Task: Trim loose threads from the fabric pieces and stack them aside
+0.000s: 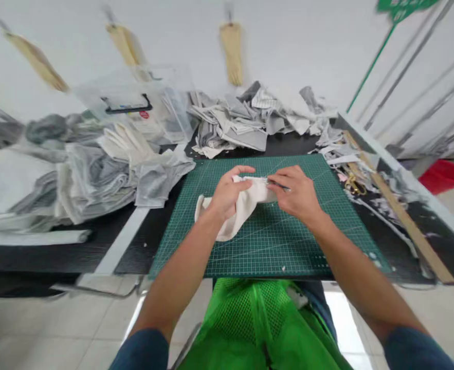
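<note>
A white piece of cloth (pixel 249 201) is held over the green cutting mat (pixel 288 241), its loose end drooping on the left. My left hand (pixel 229 192) grips it, with the thumb on top and the index finger stretched out along its upper edge. At the cloth's right end, my right hand (pixel 296 194) is closed on a slim, grey metal tool (pixel 278 184), mostly covered by the fingers. The tool meets the cloth's upper edge; whether it is tweezers or snips I cannot tell.
Grey and white cloth piles (pixel 95 180) lie at left, with stacked cloths (pixel 230 126) behind the mat. A clear plastic box (pixel 165 113) stands at back left. Scraps, gold-handled scissors (pixel 353 185) and a wooden strip (pixel 407 221) lie at right. Gloves (pixel 232 54) hang on the wall.
</note>
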### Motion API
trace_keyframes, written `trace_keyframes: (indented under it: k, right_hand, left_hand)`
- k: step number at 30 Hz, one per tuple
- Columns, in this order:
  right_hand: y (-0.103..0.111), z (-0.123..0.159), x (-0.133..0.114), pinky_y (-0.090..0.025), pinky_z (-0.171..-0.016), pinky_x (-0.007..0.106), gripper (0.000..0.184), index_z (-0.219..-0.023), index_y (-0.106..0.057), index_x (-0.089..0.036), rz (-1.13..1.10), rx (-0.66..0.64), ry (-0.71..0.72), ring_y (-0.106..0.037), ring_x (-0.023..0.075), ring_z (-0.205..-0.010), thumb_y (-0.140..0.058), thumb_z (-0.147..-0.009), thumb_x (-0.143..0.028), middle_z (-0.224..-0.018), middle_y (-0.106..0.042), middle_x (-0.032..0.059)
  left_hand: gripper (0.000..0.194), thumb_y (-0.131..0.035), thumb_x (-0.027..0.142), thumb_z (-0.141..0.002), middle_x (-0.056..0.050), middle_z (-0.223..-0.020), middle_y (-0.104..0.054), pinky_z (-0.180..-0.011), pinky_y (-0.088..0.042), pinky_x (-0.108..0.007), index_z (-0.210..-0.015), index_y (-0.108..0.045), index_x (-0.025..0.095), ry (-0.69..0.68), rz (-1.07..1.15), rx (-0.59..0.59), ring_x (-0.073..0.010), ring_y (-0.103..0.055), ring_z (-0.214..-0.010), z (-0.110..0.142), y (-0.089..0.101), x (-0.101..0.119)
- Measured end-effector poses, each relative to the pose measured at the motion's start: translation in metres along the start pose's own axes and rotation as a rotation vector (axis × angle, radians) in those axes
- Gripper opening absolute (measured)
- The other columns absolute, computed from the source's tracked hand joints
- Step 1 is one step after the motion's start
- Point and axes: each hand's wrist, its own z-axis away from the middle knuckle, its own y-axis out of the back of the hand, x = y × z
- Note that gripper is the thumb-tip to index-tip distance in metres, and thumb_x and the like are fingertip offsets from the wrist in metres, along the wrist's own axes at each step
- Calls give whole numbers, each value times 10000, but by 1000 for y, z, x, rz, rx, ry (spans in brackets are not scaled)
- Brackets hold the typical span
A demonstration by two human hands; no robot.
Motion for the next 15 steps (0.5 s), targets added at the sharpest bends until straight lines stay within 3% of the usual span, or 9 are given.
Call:
trace_keyframes:
  k: [15]
  right_hand:
    - [-2,1,1,-528,-853,446,179,-1057,-826,-212,44,-49,-7,-613,264,-931,-693,-946,-255,-1057,-744,104]
  left_hand:
    - [487,-808,168,-700,-14,-809,-728,-698,-543,-272,-1168,-674,192,16,25,-26,-155,-688,-706,-2,1,-3]
